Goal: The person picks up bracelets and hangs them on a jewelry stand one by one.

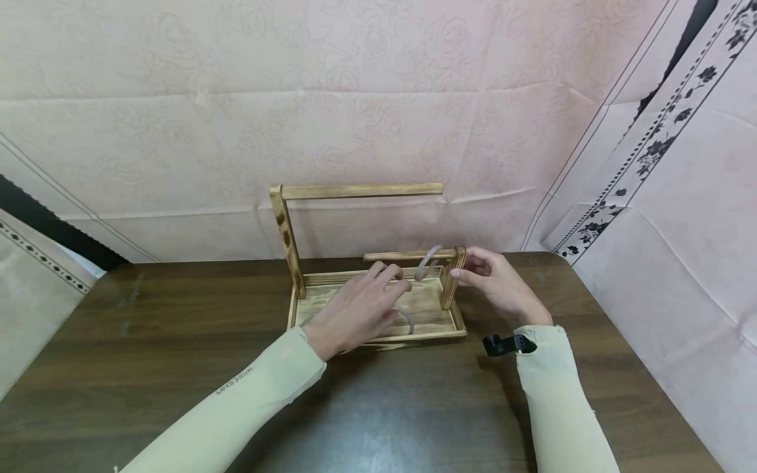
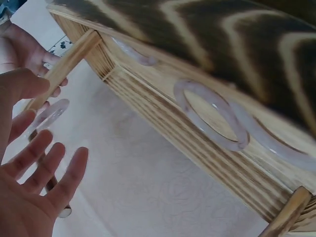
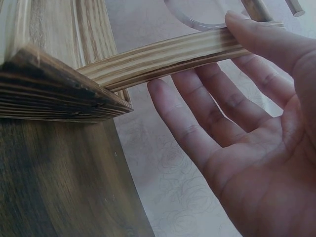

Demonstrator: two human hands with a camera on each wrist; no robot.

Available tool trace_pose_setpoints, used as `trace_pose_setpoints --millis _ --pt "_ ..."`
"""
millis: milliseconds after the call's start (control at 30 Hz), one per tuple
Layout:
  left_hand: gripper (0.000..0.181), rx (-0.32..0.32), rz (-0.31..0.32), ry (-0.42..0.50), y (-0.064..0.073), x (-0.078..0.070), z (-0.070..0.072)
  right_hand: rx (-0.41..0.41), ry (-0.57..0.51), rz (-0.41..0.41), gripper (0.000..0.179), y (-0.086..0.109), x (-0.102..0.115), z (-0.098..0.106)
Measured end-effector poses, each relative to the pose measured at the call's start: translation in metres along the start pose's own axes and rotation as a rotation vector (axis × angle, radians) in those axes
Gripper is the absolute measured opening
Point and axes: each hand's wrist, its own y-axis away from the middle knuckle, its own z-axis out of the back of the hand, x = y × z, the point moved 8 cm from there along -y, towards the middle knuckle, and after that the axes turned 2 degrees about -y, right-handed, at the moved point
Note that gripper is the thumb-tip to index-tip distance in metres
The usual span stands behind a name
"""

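Observation:
A wooden stand has a shallow tray (image 1: pixel 426 336), with a taller post (image 1: pixel 286 236) on the left and a shorter post (image 1: pixel 451 289) on the right. My right hand (image 1: pixel 499 282) holds the shorter post near its top, thumb on one side and fingers on the other. A pale translucent bangle (image 1: pixel 424 264) hangs on the lower rod (image 1: pixel 393 255). Just left of that bangle, my left hand (image 1: pixel 357 305) hovers over the tray with loosely spread fingers, gripping nothing. More pale bangles lie in the tray, including one bangle (image 2: pixel 212 116) in the left wrist view; my hand partly hides them from above.
From the taller post an upper rod (image 1: pixel 361 191) reaches rightward, above and behind the lower one. The stand sits near the back edge of a dark wooden table (image 1: pixel 195 328). A pale rose-patterned cloth (image 1: pixel 355 118) hangs behind it, with more cloth at the sides.

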Motion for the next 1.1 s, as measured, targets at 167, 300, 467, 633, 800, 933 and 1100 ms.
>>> trace_pose_setpoints --millis 167,300,467,633,800,933,1100 --pt "0.036 0.058 0.017 -0.021 0.001 0.005 -0.009 -0.004 -0.009 0.002 0.031 0.000 0.000 0.000" --pt "0.036 0.093 0.027 -0.021 0.002 0.008 -0.015 -0.005 0.001 0.004 0.030 0.000 0.001 0.000" --pt "0.036 0.163 0.040 -0.023 0.003 0.011 -0.022 -0.001 -0.005 0.004 0.031 0.000 0.000 -0.001" --pt "0.039 0.242 0.060 0.006 0.004 0.012 -0.030 -0.004 -0.012 0.005 0.030 0.000 0.000 0.000" --pt "0.045 0.314 0.076 0.041 0.006 0.013 -0.037 -0.005 -0.004 0.007 0.029 0.000 -0.001 0.000" --pt "0.054 0.372 0.078 0.039 0.006 0.015 -0.044 0.000 -0.007 0.010 0.028 0.001 -0.001 0.000" --pt "0.057 0.436 0.092 0.046 0.005 0.018 -0.053 0.003 -0.024 0.011 0.029 0.001 0.001 -0.001"
